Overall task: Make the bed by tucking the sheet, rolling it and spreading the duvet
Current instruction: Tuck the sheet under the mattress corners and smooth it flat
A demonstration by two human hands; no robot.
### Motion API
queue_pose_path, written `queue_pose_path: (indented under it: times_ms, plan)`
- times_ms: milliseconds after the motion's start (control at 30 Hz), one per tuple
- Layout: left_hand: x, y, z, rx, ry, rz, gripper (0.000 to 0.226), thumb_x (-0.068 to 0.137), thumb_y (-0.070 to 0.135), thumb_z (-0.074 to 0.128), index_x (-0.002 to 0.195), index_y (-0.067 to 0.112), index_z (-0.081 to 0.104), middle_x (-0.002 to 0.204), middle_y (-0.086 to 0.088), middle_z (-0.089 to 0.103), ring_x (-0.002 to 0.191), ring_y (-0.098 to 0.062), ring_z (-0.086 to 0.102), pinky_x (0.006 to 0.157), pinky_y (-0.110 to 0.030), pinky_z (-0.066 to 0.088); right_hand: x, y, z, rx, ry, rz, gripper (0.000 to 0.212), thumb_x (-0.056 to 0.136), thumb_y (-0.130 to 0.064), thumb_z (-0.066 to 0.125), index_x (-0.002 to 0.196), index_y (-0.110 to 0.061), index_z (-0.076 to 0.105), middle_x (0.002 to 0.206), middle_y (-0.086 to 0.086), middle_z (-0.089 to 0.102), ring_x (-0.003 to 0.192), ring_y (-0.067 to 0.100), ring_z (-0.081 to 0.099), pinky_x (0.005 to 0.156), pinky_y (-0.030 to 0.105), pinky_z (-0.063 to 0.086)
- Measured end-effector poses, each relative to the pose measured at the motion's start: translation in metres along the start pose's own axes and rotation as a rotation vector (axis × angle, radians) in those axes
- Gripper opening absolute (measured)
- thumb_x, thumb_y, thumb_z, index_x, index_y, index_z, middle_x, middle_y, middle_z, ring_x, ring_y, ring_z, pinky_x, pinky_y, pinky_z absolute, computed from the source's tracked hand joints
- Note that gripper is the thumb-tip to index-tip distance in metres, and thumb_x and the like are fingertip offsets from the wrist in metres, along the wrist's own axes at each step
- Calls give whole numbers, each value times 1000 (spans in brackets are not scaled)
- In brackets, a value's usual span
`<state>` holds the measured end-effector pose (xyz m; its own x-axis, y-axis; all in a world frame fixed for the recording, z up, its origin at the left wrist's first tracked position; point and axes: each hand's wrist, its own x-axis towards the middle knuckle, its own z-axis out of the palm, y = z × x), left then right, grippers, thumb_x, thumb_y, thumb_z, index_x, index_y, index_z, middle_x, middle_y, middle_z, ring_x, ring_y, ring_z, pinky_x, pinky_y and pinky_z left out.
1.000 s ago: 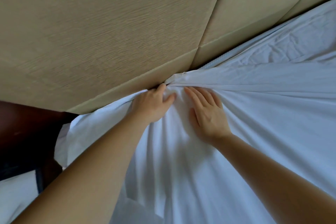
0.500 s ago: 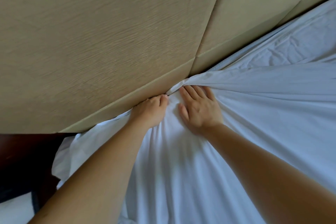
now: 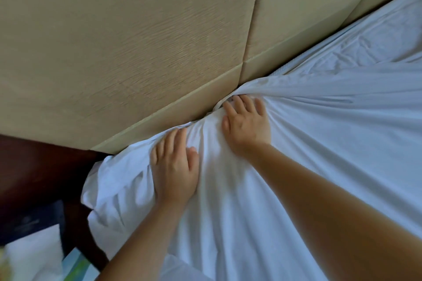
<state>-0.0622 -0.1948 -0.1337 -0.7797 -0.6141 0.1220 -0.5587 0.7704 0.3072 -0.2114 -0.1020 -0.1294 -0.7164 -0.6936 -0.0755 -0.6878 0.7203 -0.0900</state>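
Observation:
A white sheet (image 3: 319, 143) covers the bed and bunches in folds where it meets the beige padded headboard (image 3: 137, 41). My right hand (image 3: 245, 125) lies flat on the sheet, fingers apart, fingertips pushed into the gap under the headboard. My left hand (image 3: 174, 166) presses flat on the sheet nearer the bed's corner, its fingertips at the headboard's lower edge. Neither hand grips the cloth. A loose fold of sheet (image 3: 109, 180) hangs over the left corner.
A dark wooden nightstand (image 3: 41, 171) stands left of the bed. Below it are a dark blue item (image 3: 32, 223), a white object (image 3: 34, 255) and a light blue-green item (image 3: 75, 264). Crumpled sheet lies at the far right by the headboard (image 3: 365, 48).
My left hand slid back left along the headboard edge toward the corner and opened flat. My right hand pushed its fingertips further into the gap. The view shifted.

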Motion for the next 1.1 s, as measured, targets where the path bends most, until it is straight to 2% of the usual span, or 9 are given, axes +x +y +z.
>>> queue_pose_path:
  times_ms: [133,300,467,533,633,767,900,1000,1100]
  plan:
    - [-2,-3,1,89,-43,-70,49,84,33,40,124,12,58,122,-8,61,109,-32,56,95,-44,40,-21,3,3,25,58,-162,50,82,-31,36,124,-15,57,124,6,58,116,29,53,99,40,26]
    - [10,-3,3,134,-149,-121,49,84,46,35,115,18,61,98,-6,67,95,-31,60,89,-44,42,-18,1,6,45,22,-147,52,83,-38,35,125,-17,59,129,6,58,121,29,51,102,39,23]
    - [24,-5,1,169,-264,-136,54,82,55,27,95,18,64,83,-8,69,82,-32,64,75,-39,43,4,-2,3,47,14,-155,50,83,-41,28,108,-16,64,110,3,65,109,27,55,97,35,26]
    - [31,-6,-1,165,-317,-156,61,81,60,19,91,18,62,89,-9,69,87,-32,63,75,-37,42,14,-5,5,30,2,-144,54,82,-45,23,101,-16,65,105,3,66,104,27,55,95,35,25]
    - [42,-6,4,155,-408,-249,56,90,60,24,99,19,61,107,-10,67,103,-33,59,84,-37,40,19,-6,8,8,-24,-142,62,80,-52,16,100,-17,64,104,2,65,105,24,51,96,36,26]
    - [59,-2,7,130,-520,-375,71,91,63,16,110,16,66,115,-13,64,112,-35,55,90,-40,39,29,-8,8,-31,-109,-111,71,80,-59,8,97,-18,63,105,0,64,113,19,47,100,37,23]
    - [62,-2,8,129,-480,-377,71,94,57,14,112,12,65,117,-16,64,112,-37,55,91,-41,40,34,-11,6,-28,-146,-64,57,90,-56,24,103,-17,64,111,1,63,119,18,43,104,39,20]
    - [53,-2,3,89,-357,-339,60,99,43,21,106,4,66,110,-21,65,105,-41,57,87,-41,42,16,-18,9,-16,-11,-34,49,91,-43,21,102,-18,62,108,2,62,115,21,46,102,38,17]
    - [42,-12,-1,-28,-185,-220,49,96,32,26,93,6,66,98,-21,68,92,-43,59,73,-41,44,-7,-25,11,60,100,-56,49,85,-35,23,108,-17,62,110,2,63,117,24,50,100,37,20]
